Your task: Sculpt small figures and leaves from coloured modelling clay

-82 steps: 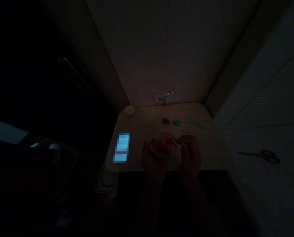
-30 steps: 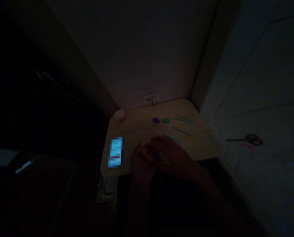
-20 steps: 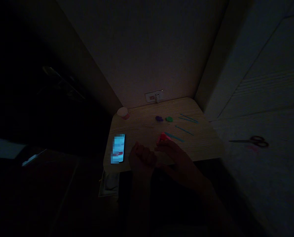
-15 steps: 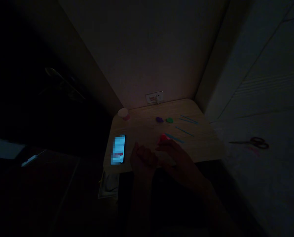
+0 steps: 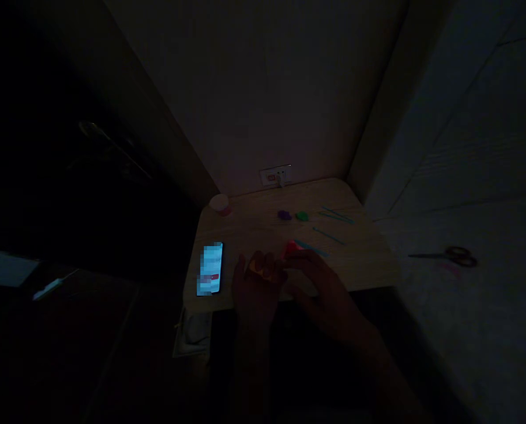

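Observation:
In the dim head view my left hand is palm up over the table's front edge, its fingers curled round a small orange lump that looks like modelling clay. Just right of it, my right hand has its fingers stretched out, with the fingertips close to the left hand's fingers. I cannot tell whether they touch. A red-pink lump lies right behind the right fingertips, partly covered by them. Beside it rests a flat blue tool. Farther back sit a purple lump and a green lump.
Thin blue sticks lie at the right of the wooden table. A lit phone is at the left, a pale cup at the back left. Scissors rest on a pale surface to the right. A wall socket is behind.
My left fingers have loosened slightly, so the orange lump now shows between them. The right hand has hardly moved.

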The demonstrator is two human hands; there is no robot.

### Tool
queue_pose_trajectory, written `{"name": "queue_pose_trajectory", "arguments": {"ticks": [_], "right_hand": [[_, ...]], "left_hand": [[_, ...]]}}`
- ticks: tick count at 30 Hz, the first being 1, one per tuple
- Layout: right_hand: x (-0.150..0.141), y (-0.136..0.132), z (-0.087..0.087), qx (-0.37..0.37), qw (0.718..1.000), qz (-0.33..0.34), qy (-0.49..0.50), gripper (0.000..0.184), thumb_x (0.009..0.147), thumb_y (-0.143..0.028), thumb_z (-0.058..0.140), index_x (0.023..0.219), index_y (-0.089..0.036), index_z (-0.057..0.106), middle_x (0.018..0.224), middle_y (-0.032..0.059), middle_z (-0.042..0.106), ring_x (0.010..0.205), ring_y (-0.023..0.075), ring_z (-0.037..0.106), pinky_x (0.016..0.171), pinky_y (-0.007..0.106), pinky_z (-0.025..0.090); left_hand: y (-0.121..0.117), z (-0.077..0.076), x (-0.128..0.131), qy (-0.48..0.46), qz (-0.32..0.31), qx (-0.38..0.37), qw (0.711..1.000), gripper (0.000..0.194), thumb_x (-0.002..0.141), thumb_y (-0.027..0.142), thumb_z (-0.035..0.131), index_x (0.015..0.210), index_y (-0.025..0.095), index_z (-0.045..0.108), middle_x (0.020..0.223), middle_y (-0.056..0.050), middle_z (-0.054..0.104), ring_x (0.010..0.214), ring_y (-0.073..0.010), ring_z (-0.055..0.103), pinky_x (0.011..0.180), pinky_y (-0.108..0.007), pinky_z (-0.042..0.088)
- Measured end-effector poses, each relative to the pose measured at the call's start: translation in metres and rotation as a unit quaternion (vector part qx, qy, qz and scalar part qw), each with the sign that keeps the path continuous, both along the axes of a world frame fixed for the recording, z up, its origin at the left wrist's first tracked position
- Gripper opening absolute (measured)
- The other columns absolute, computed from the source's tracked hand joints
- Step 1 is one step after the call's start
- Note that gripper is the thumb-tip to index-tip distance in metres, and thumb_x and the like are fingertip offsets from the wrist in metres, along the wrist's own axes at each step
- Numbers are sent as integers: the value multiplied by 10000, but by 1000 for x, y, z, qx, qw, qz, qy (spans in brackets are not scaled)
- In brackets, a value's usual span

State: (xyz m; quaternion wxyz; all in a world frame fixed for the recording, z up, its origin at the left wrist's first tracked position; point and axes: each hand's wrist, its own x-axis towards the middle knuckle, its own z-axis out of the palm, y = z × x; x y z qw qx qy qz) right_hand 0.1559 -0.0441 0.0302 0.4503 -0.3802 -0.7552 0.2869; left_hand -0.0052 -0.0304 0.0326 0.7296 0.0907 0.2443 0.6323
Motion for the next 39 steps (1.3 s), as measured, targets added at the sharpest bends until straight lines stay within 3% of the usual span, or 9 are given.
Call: {"name": "queue_pose_trajectory", "arguments": {"ticks": [8, 16, 20, 25, 28, 31, 34, 37, 39], "right_hand": [[-7, 3, -2, 26, 999, -20, 35, 300, 994, -202, 624, 1282, -283, 622, 1288, 99, 657, 1248, 278, 621, 1109, 521, 493], [-19, -1, -1, 16, 997, -59, 43, 232, 1005, -189, 585, 1223, -251, 632, 1228, 105, 659, 1207, 270, 613, 1071, 514, 499], [-23, -3, 0, 4, 998, -48, 49, 222, 1008, -196, 575, 1217, -245, 633, 1222, 108, 662, 1202, 270, 608, 1064, 495, 499], [-24, -2, -2, 0, 997, -43, 56, 224, 1001, -188, 584, 1212, -248, 635, 1220, 101, 659, 1193, 262, 612, 1051, 480, 504], [-23, -2, -3, 13, 996, -62, 61, 236, 996, -187, 593, 1218, -259, 626, 1215, 93, 659, 1200, 262, 612, 1074, 501, 492], [-24, -4, -2, 29, 992, -107, 62, 260, 987, -195, 586, 1233, -269, 625, 1270, 106, 639, 1253, 285, 593, 1083, 527, 489], [-28, -8, 1, 41, 989, -132, 48, 343, 997, -222, 573, 1335, -278, 592, 1387, 122, 597, 1349, 304, 538, 1119, 548, 463], [-40, -14, 3, 38, 997, -63, 28, 494, 1010, -279, 579, 1493, -278, 477, 1530, 131, 515, 1458, 314, 445, 1213, 582, 368], [-50, -19, 3, 22, 1000, -7, 21, 622, 997, -329, 609, 1573, -258, 383, 1607, 149, 439, 1507, 332, 383, 1242, 594, 327]], "left_hand": [[-1, 6, 5, 45, 11, 35, 998, 386, 1006, 456, 526, 724, 191, 547, 649, 16, 431, 580, -134, 457, 595, -266, 467], [-2, 8, 7, 52, 27, 10, 998, 530, 1019, 454, 515, 567, 198, 413, 508, 42, 323, 462, -100, 331, 457, -209, 344], [-3, 5, 5, 55, 41, -5, 998, 564, 1010, 460, 533, 536, 206, 363, 471, 46, 303, 431, -97, 322, 445, -217, 348], [-1, 2, 5, 69, 50, 23, 996, 425, 986, 431, 564, 634, 194, 529, 492, 44, 376, 433, -103, 385, 454, -218, 387], [1, 2, 7, 75, 64, 25, 995, 290, 942, 411, 617, 766, 183, 650, 593, 17, 513, 549, -128, 548, 545, -238, 483], [0, 1, 9, 74, 87, -3, 993, 232, 920, 383, 631, 826, 182, 701, 736, -25, 642, 745, -175, 675, 770, -332, 586], [-1, -4, 10, 91, 118, -37, 988, 206, 905, 374, 635, 894, 196, 739, 895, -60, 731, 920, -222, 722, 943, -420, 574], [0, -10, 13, 128, 130, -34, 983, 247, 899, 404, 647, 1023, 221, 757, 1138, -72, 758, 1118, -248, 705, 1063, -430, 520], [3, -14, 14, 145, 117, -11, 982, 367, 910, 531, 636, 1100, 237, 744, 1283, -87, 722, 1266, -291, 647, 1129, -468, 474]]}}
